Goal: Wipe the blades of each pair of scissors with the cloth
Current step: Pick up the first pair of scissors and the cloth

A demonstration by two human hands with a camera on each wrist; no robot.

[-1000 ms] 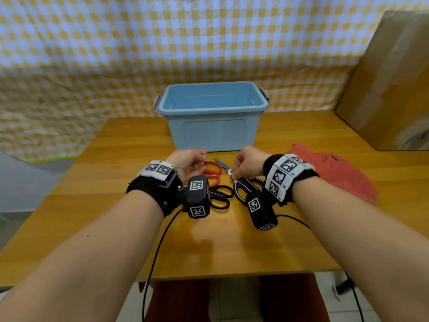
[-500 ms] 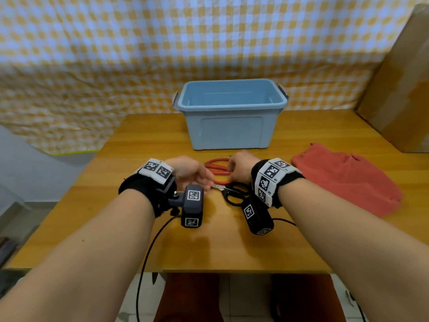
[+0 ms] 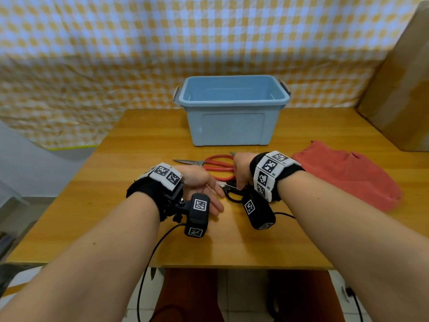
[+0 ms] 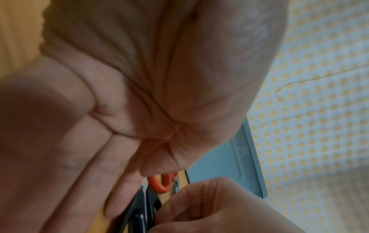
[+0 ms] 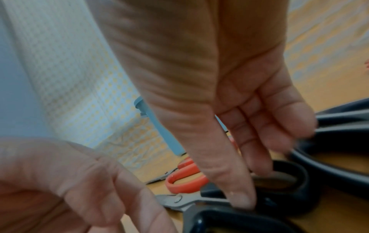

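Right hand: we curl our fingers on the black scissors handle.
Left hand: open, holding nothing, beside the blades.
Cloth: lies apart, right.
Red scissors: behind, near box.
Risk: we may cut our left palm if the blades slide.

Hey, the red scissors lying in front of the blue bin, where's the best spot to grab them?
Probably by the red handle loops, reaching in from the right. The red scissors lie flat, with the blades pointing left, away from that approach.
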